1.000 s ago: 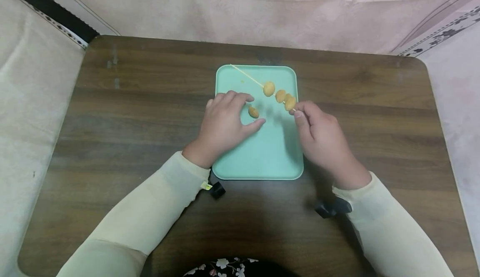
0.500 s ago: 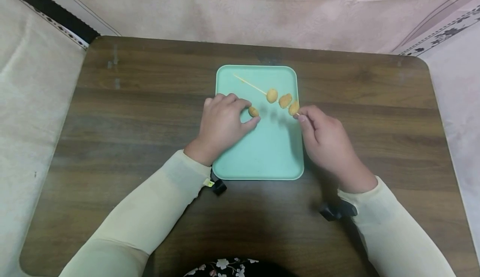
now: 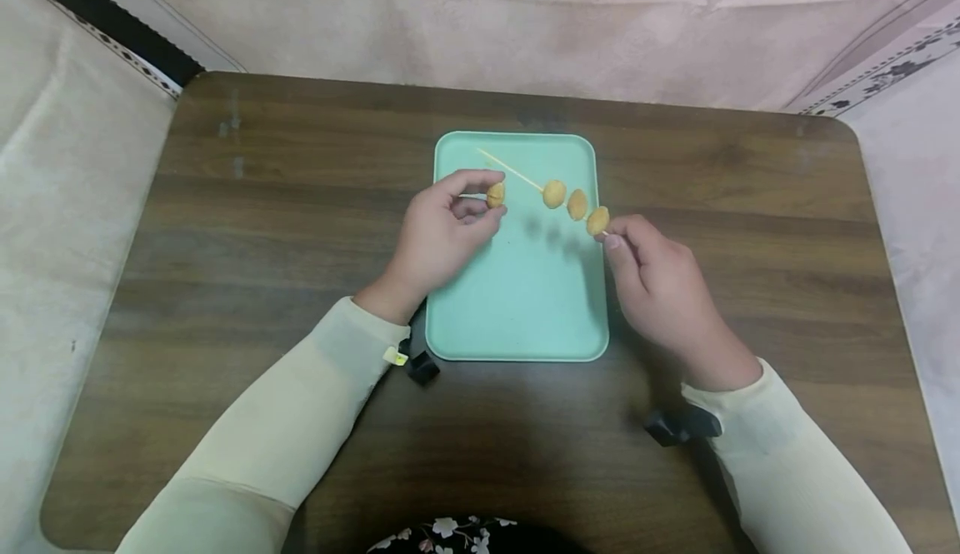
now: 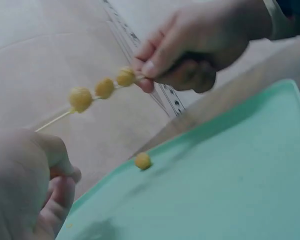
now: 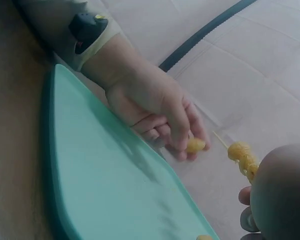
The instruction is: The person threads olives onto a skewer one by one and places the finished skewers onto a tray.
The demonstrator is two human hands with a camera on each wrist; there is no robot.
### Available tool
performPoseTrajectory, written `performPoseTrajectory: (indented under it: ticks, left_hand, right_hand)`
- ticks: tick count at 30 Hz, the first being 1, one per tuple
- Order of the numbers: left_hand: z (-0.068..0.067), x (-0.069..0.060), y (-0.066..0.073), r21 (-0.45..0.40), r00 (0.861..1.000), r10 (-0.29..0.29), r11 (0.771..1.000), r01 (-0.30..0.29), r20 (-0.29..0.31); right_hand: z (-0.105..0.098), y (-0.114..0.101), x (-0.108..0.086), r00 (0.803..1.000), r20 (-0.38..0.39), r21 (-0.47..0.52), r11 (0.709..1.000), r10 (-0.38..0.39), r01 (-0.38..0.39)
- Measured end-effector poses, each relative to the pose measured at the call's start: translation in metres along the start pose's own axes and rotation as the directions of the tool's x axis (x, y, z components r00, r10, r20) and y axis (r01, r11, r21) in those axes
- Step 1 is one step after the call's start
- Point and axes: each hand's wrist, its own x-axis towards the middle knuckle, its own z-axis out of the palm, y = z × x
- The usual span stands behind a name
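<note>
Over mint tray (image 3: 517, 312) | my right hand (image 3: 658, 283) pinches pale skewer (image 3: 510, 170), three golden balls (image 3: 577, 204) | left hand (image 3: 442, 229) pinches another ball (image 3: 495, 196)

Left grip (image 3: 442, 229) and right grip (image 3: 663, 287) apart, both pinched.

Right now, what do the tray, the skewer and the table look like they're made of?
The tray is probably smooth plastic: even mint-green colour, rounded, molded-looking rim. The skewer is likely bamboo or wood, being a thin, straight, pale stick; its finish is too small to judge. The table shows streaky brown grain, so either wood or wood-look laminate; I can't tell which.
</note>
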Motion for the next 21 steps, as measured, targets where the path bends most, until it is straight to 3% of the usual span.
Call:
performPoseTrajectory:
  ticks: [4,9,12,18,21]
  left_hand:
    - [-0.004,0.002,0.001,-0.226,0.998,-0.06,0.972,0.058,-0.002]
    - [-0.007,0.002,-0.002,-0.38,1.0,0.004,0.925,-0.011,-0.02]
    - [-0.008,0.002,-0.003,-0.406,0.997,0.042,0.912,-0.062,-0.057]
    - [-0.01,0.005,-0.005,-0.41,0.991,0.034,0.908,-0.085,-0.131]
    - [-0.011,0.005,-0.005,-0.452,0.989,0.041,0.886,-0.1,-0.139]
  right_hand:
    - [-0.001,0.003,-0.002,1.0,-0.007,0.005,1.0,0.007,-0.007]
    - [-0.003,0.008,-0.005,1.0,-0.016,0.017,1.0,0.005,-0.005]
    - [-0.006,0.01,-0.007,1.0,-0.021,0.027,1.0,-0.001,0.002]
    - [-0.008,0.013,-0.012,0.998,-0.033,0.001,0.999,-0.048,0.048]
    - [-0.008,0.013,-0.013,0.997,-0.032,-0.015,0.998,-0.065,0.065]
